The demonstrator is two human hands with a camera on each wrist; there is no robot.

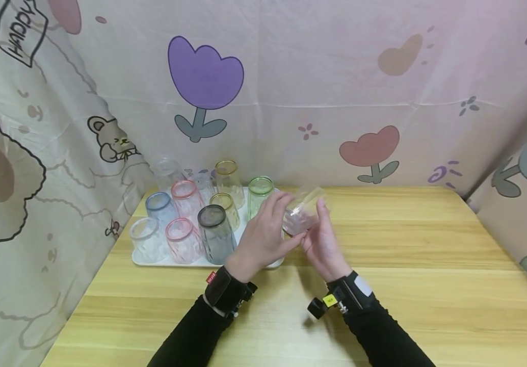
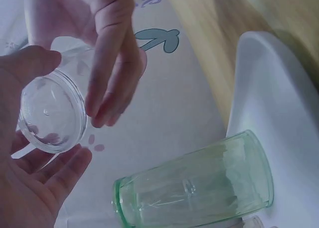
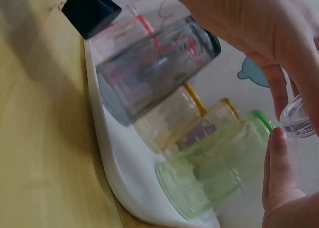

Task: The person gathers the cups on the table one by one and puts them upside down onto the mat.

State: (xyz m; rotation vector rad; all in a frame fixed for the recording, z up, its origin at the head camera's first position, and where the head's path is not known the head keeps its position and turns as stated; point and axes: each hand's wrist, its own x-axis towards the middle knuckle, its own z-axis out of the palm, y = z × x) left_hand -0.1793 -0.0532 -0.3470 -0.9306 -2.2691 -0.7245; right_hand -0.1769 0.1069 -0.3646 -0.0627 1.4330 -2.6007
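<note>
Both hands hold one clear glass [image 1: 301,214] in the air, just to the right of the tray. My left hand [image 1: 263,232] grips it from the left, thumb and fingers bent around one end, as the left wrist view shows. From the other side my right hand [image 1: 323,247] holds it, thumb pointing up in the head view. The round end of the clear glass [image 2: 52,113] faces the left wrist camera. A green glass [image 1: 260,193] stands on the white tray [image 1: 243,221] close behind the left hand's fingers, apart from them.
On the tray's left and middle stand several more glasses: a grey one [image 1: 217,234], a blue one [image 1: 160,208], pink ones [image 1: 184,242], yellow ones [image 1: 229,181] and clear ones [image 1: 149,239]. Beneath the tray is a wooden table [image 1: 405,280]. A printed curtain [image 1: 291,61] hangs behind.
</note>
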